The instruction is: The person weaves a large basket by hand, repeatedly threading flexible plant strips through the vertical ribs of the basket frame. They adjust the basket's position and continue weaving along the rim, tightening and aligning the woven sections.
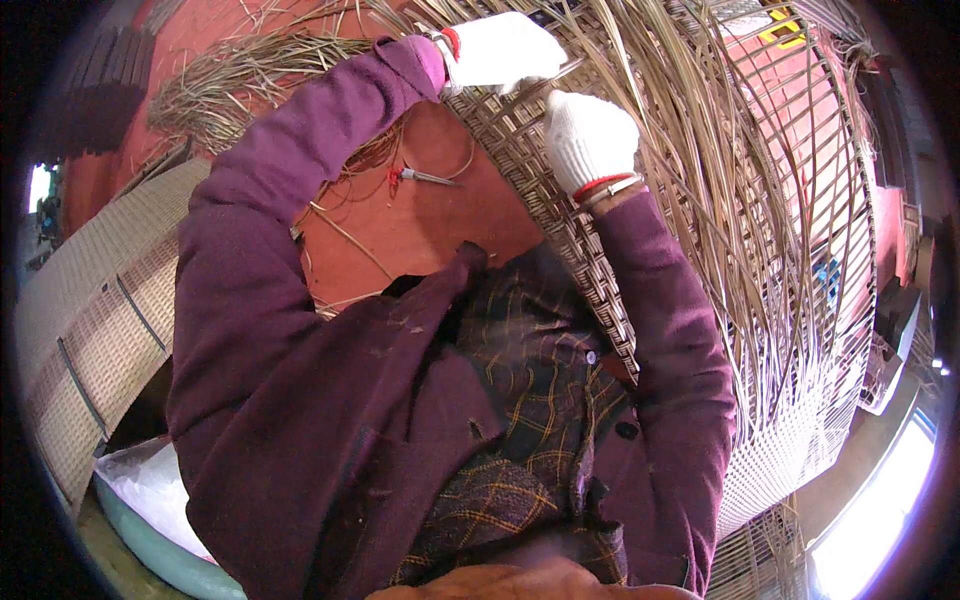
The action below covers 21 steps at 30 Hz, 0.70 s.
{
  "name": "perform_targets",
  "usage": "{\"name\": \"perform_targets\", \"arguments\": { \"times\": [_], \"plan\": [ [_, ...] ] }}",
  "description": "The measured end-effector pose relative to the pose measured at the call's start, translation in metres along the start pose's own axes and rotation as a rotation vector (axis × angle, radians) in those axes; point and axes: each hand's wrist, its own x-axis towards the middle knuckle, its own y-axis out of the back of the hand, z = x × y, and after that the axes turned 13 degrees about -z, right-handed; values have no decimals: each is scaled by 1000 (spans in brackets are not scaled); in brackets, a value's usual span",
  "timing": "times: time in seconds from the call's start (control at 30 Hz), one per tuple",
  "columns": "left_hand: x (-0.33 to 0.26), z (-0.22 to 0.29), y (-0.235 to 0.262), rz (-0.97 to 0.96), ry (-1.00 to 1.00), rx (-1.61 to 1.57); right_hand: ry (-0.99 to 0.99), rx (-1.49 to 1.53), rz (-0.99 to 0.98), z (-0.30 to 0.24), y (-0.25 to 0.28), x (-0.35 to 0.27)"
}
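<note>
My left hand (505, 52), in a white knit glove with a red cuff, is at the top over the rim of a woven wicker piece (540, 190). Its fingers are curled together and point right. Close beside it, slightly nearer, my right hand (592, 143) is gloved the same way and closed, knuckles up, against the weave. A thin pale strip shows between the two hands; which fingers grip it is hidden. Long dried fibre strands (690, 150) fan out loose from the woven edge, right of my right hand.
A small pointed tool with red handles (425, 178) lies on the red floor (420, 235). Loose fibre (235, 95) is heaped at the upper left. A woven panel (100, 320) stands at the left, above a teal tub (150, 545) holding white plastic. Open wicker ribs (840, 190) curve along the right.
</note>
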Motion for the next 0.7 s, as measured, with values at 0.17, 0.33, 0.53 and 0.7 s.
{"name": "perform_targets", "arguments": {
  "times": [0.17, 0.33, 0.53, 0.7],
  "plan": [
    [0, 22, 16, -289, 168, 385, -96, 636, 168, -5, 14, -8],
    [-24, 76, 59, -204, 364, 472, 61, 652, 517, -11, 32, 5],
    [-38, 58, 53, 296, 293, -240, -207, 1280, 267, -23, 22, 28],
    [-13, -8, 33, -95, 630, 285, -83, 705, 404, -10, 2, 32]
  ]
}}
